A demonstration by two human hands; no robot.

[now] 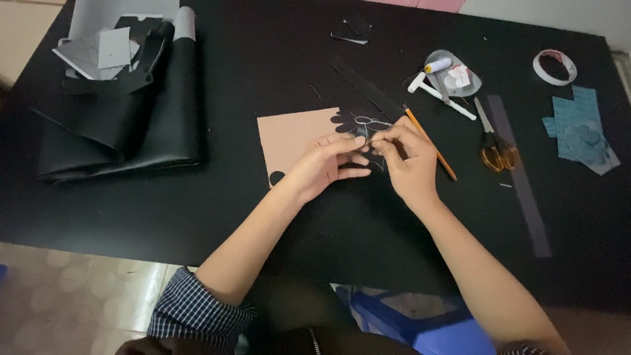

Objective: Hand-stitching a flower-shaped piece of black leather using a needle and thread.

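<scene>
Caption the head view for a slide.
Left hand and right hand pinch a black flower-shaped cutout over a tan paper sheet.

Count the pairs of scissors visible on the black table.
1: the scissors with amber handles lie right of the right hand, beside the pencil. More could be hidden under the folded black material.
</scene>
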